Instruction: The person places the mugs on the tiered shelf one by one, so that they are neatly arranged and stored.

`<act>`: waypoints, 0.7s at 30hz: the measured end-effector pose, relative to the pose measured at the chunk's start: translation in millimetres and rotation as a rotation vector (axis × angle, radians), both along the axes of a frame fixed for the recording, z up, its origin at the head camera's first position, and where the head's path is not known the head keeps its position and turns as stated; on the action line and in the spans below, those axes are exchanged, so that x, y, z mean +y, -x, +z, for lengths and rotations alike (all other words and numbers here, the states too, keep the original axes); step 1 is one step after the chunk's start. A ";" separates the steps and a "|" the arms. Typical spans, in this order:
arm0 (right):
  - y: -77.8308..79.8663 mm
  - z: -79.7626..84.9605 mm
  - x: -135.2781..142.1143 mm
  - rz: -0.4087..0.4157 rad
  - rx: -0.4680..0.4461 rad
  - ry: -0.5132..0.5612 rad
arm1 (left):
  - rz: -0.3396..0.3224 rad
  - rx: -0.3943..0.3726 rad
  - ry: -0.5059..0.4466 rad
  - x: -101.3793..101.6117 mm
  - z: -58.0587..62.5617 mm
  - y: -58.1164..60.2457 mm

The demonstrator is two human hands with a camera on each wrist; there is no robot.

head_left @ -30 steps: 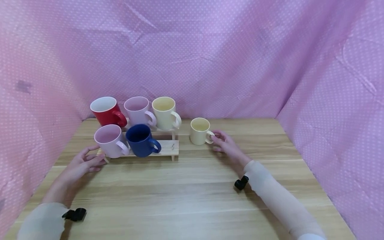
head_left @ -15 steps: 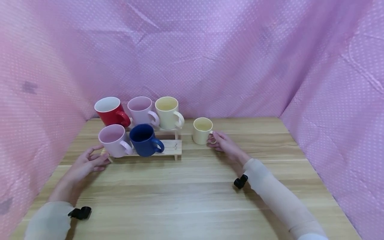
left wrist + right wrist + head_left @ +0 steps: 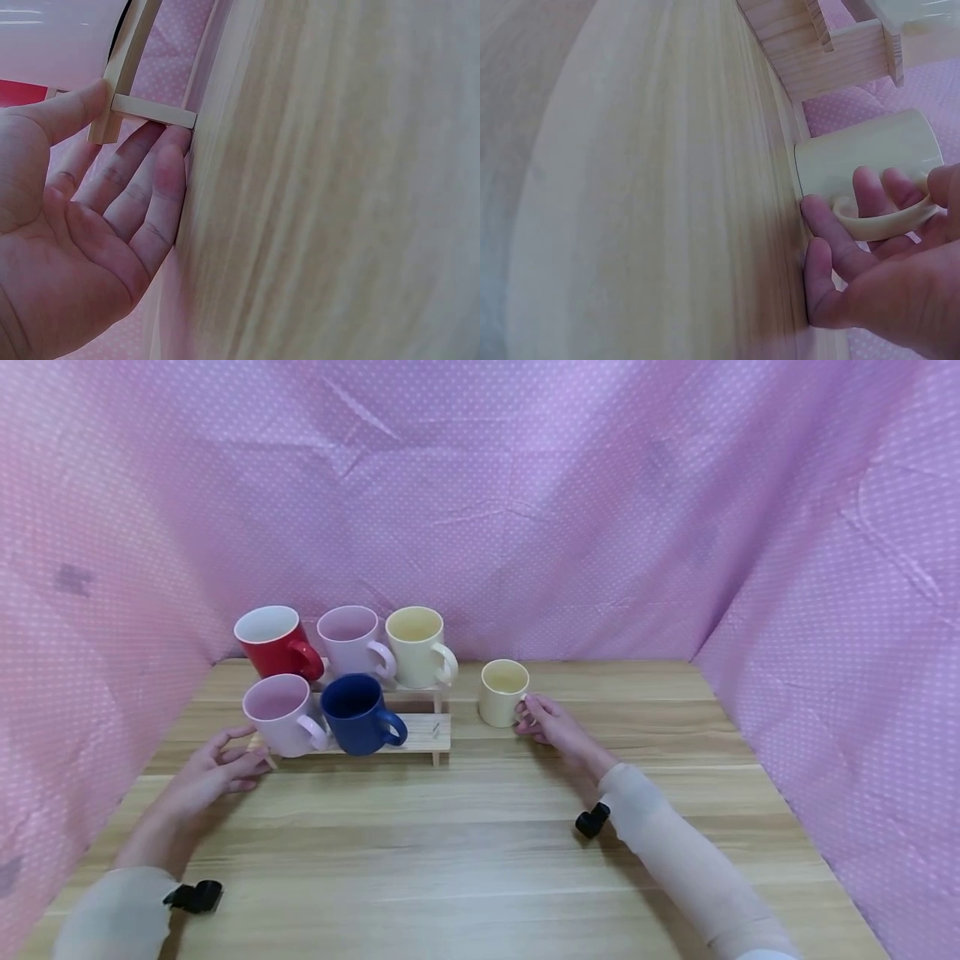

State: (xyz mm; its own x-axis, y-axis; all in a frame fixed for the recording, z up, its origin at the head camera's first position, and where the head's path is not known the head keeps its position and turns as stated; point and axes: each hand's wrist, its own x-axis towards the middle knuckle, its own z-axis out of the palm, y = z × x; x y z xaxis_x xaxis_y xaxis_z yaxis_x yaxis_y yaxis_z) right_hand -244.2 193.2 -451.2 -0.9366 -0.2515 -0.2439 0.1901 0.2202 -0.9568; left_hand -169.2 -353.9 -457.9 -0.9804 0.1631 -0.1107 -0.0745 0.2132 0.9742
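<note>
My right hand holds the handle of a small pale yellow mug, which stands upright on the table right of a two-tier wooden rack. In the right wrist view, fingers pass through the mug's handle and the thumb lies on its upper part. My left hand grips the left end of the rack's lower shelf. Its thumb presses the wooden end piece in the left wrist view; the index fingertip is hidden behind it. A pink mug and a dark blue mug stand on that shelf.
The upper shelf bears a red mug with a white inside, another pink mug and a larger yellow mug. Pink dotted cloth hangs behind and along both sides of the wood-grain table.
My right hand has moved slightly left onto the small yellow mug's handle, its fingers now in the loop. The mug has not visibly moved, and my left hand stays at the rack.
</note>
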 end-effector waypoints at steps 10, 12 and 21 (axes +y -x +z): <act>-1.1 1.0 -2.3 0.021 0.025 0.017 | 0.013 -0.013 0.019 -1.2 2.5 -0.7; -1.1 1.6 -2.3 0.029 0.035 0.023 | 0.011 -0.012 0.008 -1.6 2.5 -0.8; -11.1 5.2 -1.3 0.076 0.084 0.005 | 0.020 -0.027 0.040 0.1 1.8 -0.4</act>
